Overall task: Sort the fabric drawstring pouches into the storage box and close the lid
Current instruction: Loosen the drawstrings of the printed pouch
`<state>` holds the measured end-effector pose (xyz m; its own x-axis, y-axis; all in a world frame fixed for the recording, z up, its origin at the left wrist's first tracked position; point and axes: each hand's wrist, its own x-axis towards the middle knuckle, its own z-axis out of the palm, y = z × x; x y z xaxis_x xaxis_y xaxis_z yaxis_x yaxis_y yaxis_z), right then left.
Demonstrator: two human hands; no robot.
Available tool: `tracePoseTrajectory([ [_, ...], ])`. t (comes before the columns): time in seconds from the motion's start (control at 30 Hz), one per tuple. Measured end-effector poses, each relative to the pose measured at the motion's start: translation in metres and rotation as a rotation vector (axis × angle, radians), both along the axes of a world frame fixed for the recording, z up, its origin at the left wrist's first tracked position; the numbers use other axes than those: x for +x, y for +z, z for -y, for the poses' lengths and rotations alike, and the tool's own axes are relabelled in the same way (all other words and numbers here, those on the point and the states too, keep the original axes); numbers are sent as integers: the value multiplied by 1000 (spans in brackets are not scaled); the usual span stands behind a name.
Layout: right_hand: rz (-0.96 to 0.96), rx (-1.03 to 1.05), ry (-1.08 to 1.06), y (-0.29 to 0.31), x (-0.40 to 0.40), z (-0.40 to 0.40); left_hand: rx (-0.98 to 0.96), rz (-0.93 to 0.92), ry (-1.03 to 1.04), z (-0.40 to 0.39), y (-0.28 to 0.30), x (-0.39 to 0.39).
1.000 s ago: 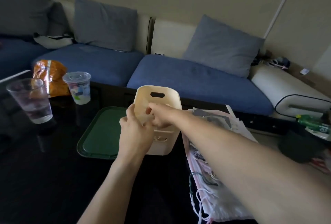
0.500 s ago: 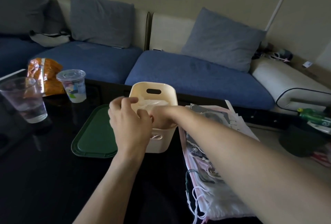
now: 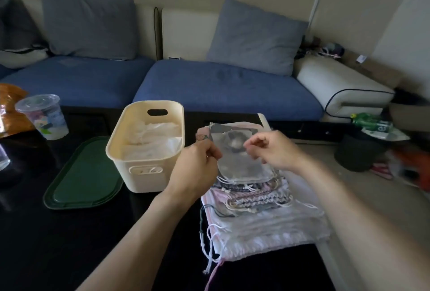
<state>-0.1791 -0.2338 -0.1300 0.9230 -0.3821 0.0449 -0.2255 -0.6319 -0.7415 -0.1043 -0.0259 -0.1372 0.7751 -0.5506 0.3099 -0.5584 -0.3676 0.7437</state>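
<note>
Left hand (image 3: 197, 165) and right hand (image 3: 272, 151) were both over the far end of the pouch stack (image 3: 258, 202), which lay on the right part of the black desk (image 3: 46, 244). Left grip: thumb and fingers pinched the left edge of the top grey drawstring pouch (image 3: 237, 158). Right grip: fingers curled at the pouch's right edge, seemingly pinching it, though the contact itself was hard to make out. The grey pouch had a dark blurry print and sat at the top of the stack, far end slightly raised between the hands; exactly how far it was lifted I could not tell. Beneath it lay more flat pouches, pink, white and patterned, with white and dark drawstrings (image 3: 209, 241) trailing off the near left edge. Cream storage box (image 3: 149, 174) stood open just left of the stack, beside the left hand, with white fabric (image 3: 153, 139) already inside and an oval handle slot in its far wall. Dark green lid (image 3: 83, 174) lay flat on the desk, touching or just beside the box's left side. Further left stood a clear lidded plastic cup (image 3: 44, 116), with an orange snack bag (image 3: 9, 109) behind it. Blue sofa (image 3: 221, 85) with grey cushions ran behind the desk.
</note>
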Motion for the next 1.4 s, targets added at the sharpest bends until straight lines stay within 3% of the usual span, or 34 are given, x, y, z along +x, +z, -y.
tracePoseTrajectory([
  [0.2,-135,-50,-38,-48,-48,26,535,38,-128,33,-38,-6],
  [0.43,-309,-155,41,-63,-49,26,767,41,-167,51,-54,-8],
  [0.53,-286,-175,12,-62,-47,25,735,92,-117,48,-57,-3],
  [0.77,-248,-439,2,-58,-41,20,531,124,-82,41,-53,2],
  [0.97,62,-325,-47,-47,-43,20,196,34,-49,26,-37,4],
  [1.13,148,-303,-10,-45,-42,13,161,-97,-55,3,-28,11],
  [1.3,275,-254,-15,-42,-41,9,17,-412,-66,1,-18,4],
  [1.4,327,-230,-56,-42,-38,6,-80,-771,-20,4,-16,5],
])
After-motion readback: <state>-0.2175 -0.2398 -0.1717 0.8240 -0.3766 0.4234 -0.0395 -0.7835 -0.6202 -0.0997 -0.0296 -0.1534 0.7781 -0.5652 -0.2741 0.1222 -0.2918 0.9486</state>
